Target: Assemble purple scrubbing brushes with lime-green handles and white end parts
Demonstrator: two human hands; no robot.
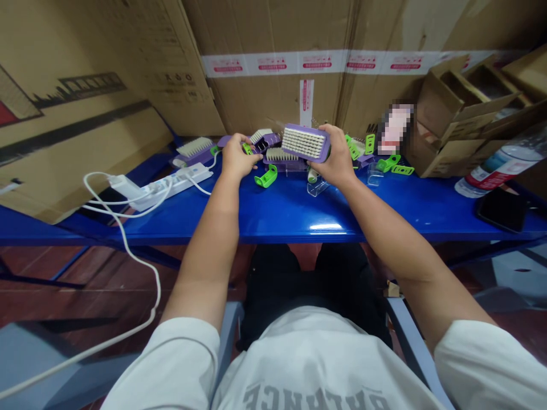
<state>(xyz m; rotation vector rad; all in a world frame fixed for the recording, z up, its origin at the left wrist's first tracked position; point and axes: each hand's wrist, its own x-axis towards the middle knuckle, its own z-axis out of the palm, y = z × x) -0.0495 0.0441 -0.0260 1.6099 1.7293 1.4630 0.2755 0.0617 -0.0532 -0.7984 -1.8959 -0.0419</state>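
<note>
My right hand (pixel 337 156) grips a purple brush (pixel 304 142) by its right end, holding it above the table with the white bristles toward me. To its left, my left hand (pixel 238 156) has its fingers curled around a small green plastic piece (pixel 247 149), partly hidden by them. Behind and between the hands lie more purple brushes, one with its bristles (pixel 280 154) facing up. A green bracket (pixel 266 176) rests on the table between the hands. Below the right hand is a clear plastic piece (pixel 317 187). Another brush (pixel 195 148) lies left of my left hand.
On the blue table (pixel 282 213), a white power strip (pixel 171 185) with cords lies at left. Green brackets (pixel 388 164) and a clear piece (pixel 375 173) lie right. Farther right are cardboard boxes (pixel 453 125), a bottle (pixel 491 171) and a phone (pixel 503 209). Large cartons (pixel 273 97) stand behind.
</note>
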